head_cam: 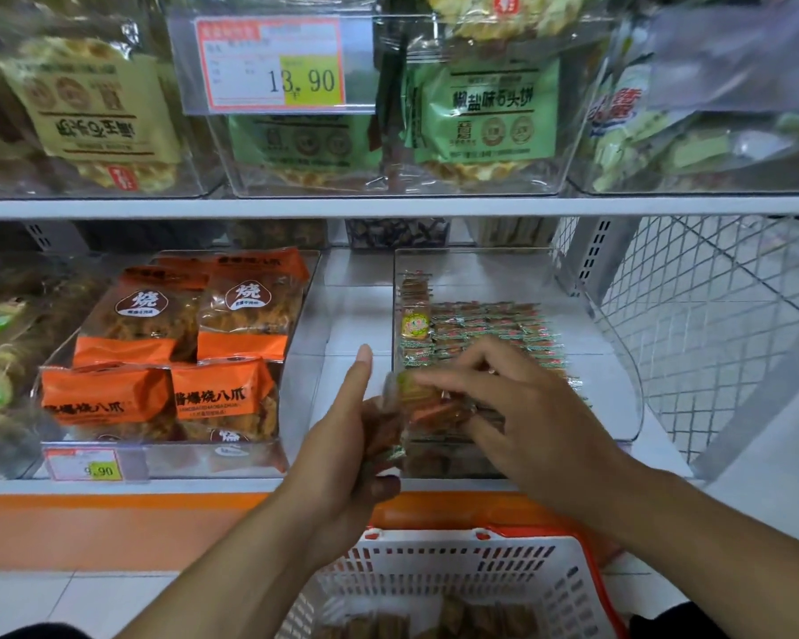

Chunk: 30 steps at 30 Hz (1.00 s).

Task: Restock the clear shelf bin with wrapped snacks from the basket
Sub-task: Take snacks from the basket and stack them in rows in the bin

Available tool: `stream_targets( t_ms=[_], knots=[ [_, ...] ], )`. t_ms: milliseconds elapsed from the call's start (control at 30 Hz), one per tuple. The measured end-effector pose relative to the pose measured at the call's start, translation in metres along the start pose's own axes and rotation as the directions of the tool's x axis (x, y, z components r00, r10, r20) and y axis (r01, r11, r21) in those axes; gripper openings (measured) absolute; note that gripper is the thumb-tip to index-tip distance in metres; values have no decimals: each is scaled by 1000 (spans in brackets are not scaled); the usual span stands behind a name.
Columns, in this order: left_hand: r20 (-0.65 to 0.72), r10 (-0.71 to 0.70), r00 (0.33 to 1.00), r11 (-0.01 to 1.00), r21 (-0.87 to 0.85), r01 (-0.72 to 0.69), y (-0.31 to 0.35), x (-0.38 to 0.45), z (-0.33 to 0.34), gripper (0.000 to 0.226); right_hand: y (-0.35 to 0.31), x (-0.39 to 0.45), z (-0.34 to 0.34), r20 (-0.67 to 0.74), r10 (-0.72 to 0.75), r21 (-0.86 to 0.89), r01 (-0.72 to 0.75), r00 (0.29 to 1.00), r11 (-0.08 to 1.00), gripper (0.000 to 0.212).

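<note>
Snacks (427, 410) sit bunched between my hands at the bin (619, 362) front: left hand (342, 435) cups them, right hand (508, 408) pinches the top. Light, slick, crinkly wrappers; I'd grip the sides. Basket (457, 574) waits below.

Orange-wrapped snack packs (176, 352) fill a clear tray left of the hands, with a price tag (97, 464) reading 9.90 on its front. On the shelf above the hands, a tag (271, 64) marked 13.90 hangs before green biscuit bags (485, 115); tan biscuit bags (95, 108) sit further left. White wire mesh (693, 297) stands to the right.
</note>
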<state>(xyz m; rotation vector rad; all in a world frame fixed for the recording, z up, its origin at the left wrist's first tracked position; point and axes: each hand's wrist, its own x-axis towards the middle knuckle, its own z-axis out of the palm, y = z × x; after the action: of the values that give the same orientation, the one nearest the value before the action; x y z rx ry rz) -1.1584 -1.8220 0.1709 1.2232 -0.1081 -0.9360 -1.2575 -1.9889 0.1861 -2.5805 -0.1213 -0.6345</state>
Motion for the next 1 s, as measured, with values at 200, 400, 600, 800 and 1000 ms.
stream_targets(
  t_ms=[200, 400, 600, 800, 1000],
  knots=[
    [-38, 216, 976, 975, 71, -213, 4, 0, -2, 22, 6, 7, -14, 30, -140, -77, 142, 990, 987, 61],
    [-126, 414, 901, 895, 238, -378, 4, 1, -10, 42, 1, 10, -22, 166, 351, 680, -365, 921, 636, 32],
    [-54, 466, 883, 850, 304, -430, -1, -1, -3, 44, -2, 12, -12, 386, 485, 820, -532, 785, 209, 47],
    [10, 389, 921, 886, 270, -377, -2, -1, -4, 54, -2, 15, -17, 563, 432, 753, -652, 705, 82, 54],
    [149, 405, 902, 881, 198, -429, -1, 0, -5, 53, -2, 12, -14, 641, 352, 758, -634, 682, -152, 19]
  ],
)
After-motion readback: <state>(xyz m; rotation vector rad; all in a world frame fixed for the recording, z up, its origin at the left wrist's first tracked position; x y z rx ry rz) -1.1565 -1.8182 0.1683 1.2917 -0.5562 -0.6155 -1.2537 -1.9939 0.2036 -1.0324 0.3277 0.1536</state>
